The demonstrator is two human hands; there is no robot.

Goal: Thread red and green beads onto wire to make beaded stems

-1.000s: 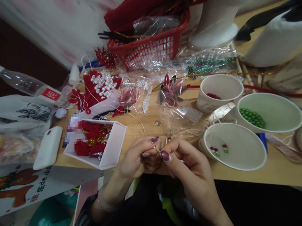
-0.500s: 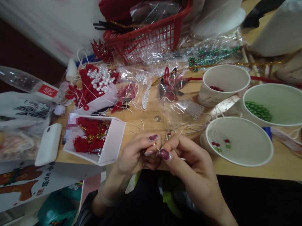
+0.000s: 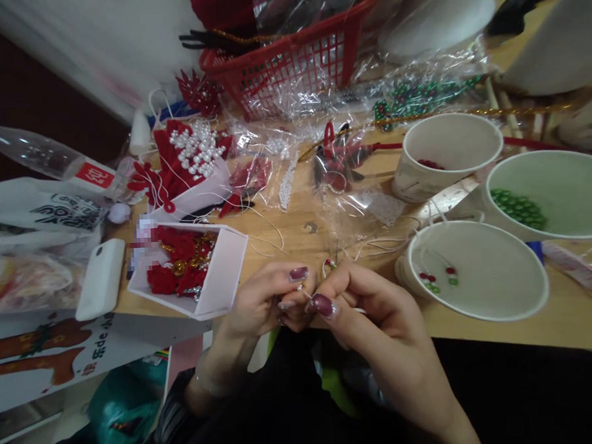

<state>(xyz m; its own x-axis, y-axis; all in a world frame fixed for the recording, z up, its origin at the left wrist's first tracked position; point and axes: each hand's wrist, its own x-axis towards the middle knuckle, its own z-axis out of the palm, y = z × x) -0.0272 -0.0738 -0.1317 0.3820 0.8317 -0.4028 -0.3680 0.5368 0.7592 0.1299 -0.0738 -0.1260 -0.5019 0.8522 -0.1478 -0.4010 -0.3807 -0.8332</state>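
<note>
My left hand [image 3: 269, 300] and my right hand [image 3: 381, 320] meet fingertip to fingertip at the table's front edge. A short stretch of thin white cord [image 3: 307, 293] runs between them, pinched at both ends by thumb and fingers. A tiny pale bead or knot shows at the left fingertips, too small to make out. Just behind the right fingers, a red bead [image 3: 328, 264] shows with white cord around it. Right of my right hand stands a white paper cup [image 3: 494, 272], where corded red and green beads [image 3: 431, 281] hang inside.
Two more cups hold green beads [image 3: 516, 207] and red beads [image 3: 429, 164]. At left are a white box [image 3: 224, 271] of red ornaments, a pearl pile [image 3: 197, 151], a white phone [image 3: 101, 279] and a bottle [image 3: 42, 151]. A red basket [image 3: 289, 68] stands behind clear plastic bags.
The camera view has shifted slightly, so the cups sit further right. Both hands keep their pinch on the cord, with little visible movement; the red bead behind them shows a bit more.
</note>
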